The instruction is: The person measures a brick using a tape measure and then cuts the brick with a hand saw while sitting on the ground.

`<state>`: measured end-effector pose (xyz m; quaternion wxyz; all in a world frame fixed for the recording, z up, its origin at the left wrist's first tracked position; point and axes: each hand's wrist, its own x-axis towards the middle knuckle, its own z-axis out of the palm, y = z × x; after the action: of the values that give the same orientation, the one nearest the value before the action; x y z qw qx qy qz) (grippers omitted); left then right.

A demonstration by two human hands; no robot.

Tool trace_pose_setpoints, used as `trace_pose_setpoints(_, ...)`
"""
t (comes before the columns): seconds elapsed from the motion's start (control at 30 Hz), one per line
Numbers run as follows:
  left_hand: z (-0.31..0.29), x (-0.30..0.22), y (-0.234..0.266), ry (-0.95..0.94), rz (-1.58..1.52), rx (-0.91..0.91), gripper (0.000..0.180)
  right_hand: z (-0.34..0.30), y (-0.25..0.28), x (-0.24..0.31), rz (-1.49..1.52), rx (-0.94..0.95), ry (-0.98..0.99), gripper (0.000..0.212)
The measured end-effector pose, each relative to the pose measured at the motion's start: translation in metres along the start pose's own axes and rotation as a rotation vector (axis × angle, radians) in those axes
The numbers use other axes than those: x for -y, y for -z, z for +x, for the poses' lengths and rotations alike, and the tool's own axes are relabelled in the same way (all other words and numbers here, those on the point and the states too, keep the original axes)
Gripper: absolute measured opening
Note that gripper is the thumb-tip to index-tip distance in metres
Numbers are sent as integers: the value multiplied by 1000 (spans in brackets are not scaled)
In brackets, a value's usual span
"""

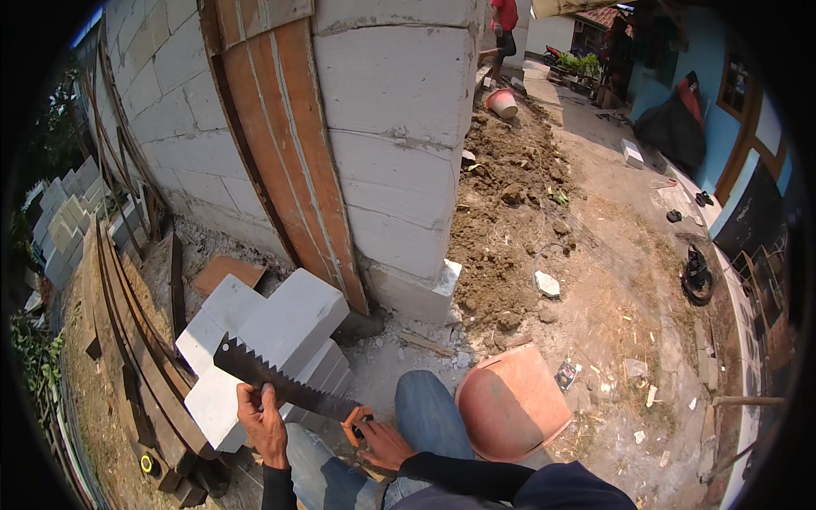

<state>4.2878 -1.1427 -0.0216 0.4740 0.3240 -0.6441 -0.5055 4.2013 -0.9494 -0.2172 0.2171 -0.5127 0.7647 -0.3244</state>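
Note:
A hand saw [285,384] with a dark, coarse-toothed blade and an orange and black handle lies slantwise across my lap, teeth facing up and away. My right hand [384,445] is wrapped round its handle. With thumb and fingers, my left hand [262,423] pinches the blade's lower edge toward the tip end. Just beyond the saw, pale grey lightweight blocks [293,310] are stacked crosswise; the blade hides part of them. Beside my right knee stands an orange plastic tub [514,404], tilted, its inside facing up.
A block wall [391,195] with a brown wooden formwork board [285,127] rises ahead. Long planks [140,348] lie at left, a tape measure [150,465] near their end. Dug soil [510,212] runs along the wall. Another person [503,25] stands far off near a bucket [502,104].

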Motion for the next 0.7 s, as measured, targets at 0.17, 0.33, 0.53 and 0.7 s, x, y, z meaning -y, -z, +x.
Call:
trace_pose_setpoints(0.17, 17, -18, 26, 5, 12, -129, 19, 7, -14, 9, 52, -78, 44, 74)
trace_pose_setpoints(0.33, 53, -11, 72, 90, -53, -227, 19, 5, -16, 13, 51, -221, 155, 62)
trace_pose_setpoints(0.53, 93, 19, 110, 198, -101, -263, 17, -6, 5, 4, -126, -232, 386, 43)
trace_pose_setpoints(0.7, 123, 40, 110, 233, -79, -186, 38, 2, 50, 38, 249, -197, 526, 36)
